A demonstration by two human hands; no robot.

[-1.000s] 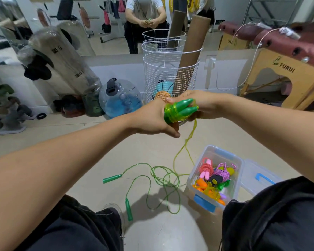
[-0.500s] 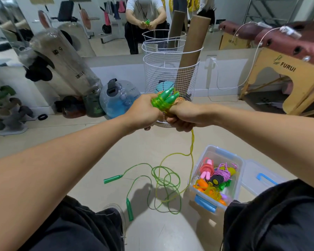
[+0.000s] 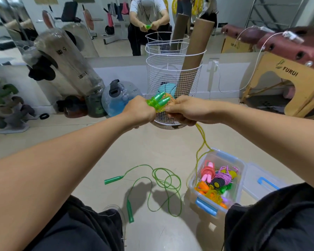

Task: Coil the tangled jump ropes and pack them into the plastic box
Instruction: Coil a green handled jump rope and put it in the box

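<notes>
My left hand (image 3: 139, 112) grips the two light green handles (image 3: 157, 102) of a jump rope, tips pointing up and right. My right hand (image 3: 185, 111) pinches that rope's yellow-green cord (image 3: 202, 138) right beside the handles; the cord hangs down from my fist toward the box. A darker green jump rope (image 3: 161, 183) lies tangled on the floor, its two handles at the left. The clear plastic box (image 3: 240, 180) stands open on the floor at the lower right, holding several coiled ropes in pink, purple, orange and green.
The box's lid (image 3: 261, 183) lies flat to its right. A white wire basket (image 3: 172, 84) with cardboard tubes stands just behind my hands. Water jugs (image 3: 118, 96) and punching bags line the mirrored wall at left. A wooden massage table (image 3: 288, 75) stands at right.
Both hands have lifted and moved away from me with the light green handles. The hanging cord has shifted right, over the box's edge. The dark green rope has not moved.
</notes>
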